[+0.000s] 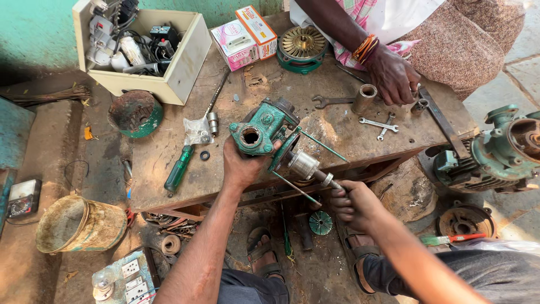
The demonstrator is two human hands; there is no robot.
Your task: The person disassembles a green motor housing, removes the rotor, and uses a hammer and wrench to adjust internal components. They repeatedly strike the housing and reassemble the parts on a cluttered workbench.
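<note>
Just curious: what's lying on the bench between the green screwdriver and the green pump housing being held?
In the head view, a small black ring and a crumpled clear plastic bag.

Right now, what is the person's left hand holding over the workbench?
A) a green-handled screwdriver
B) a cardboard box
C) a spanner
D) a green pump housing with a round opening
D: the left hand grips the green pump housing with its round opening facing up, while the green-handled screwdriver lies untouched on the workbench, and the right hand holds the shaft end.
</note>
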